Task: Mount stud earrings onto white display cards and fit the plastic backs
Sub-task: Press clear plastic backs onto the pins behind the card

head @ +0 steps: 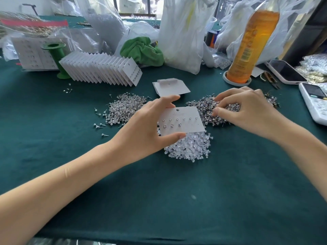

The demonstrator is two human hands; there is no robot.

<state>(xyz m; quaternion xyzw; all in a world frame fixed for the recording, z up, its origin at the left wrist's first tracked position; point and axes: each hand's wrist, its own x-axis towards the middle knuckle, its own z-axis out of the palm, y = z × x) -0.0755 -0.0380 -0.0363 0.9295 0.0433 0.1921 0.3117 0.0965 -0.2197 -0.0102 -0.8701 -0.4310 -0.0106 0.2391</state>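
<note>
My left hand (148, 126) grips a white display card (182, 121) between thumb and fingers, just above a heap of clear plastic backs (189, 147). The card carries a full top row of studs and a few in the second row. My right hand (246, 110) reaches into the right pile of stud earrings (208, 110), fingers curled down onto it; whether they pinch a stud is hidden. A second pile of studs (123, 108) lies to the left of the card. Blank cards (170, 87) lie behind.
A fanned row of filled cards (102, 69) leans by a green spool (56, 57) at the back left. A green cloth (143, 50), plastic bags (182, 32), an orange bottle (251, 45), a phone (286, 71) and a white remote (315, 101) crowd the back and right of the green tabletop (177, 191).
</note>
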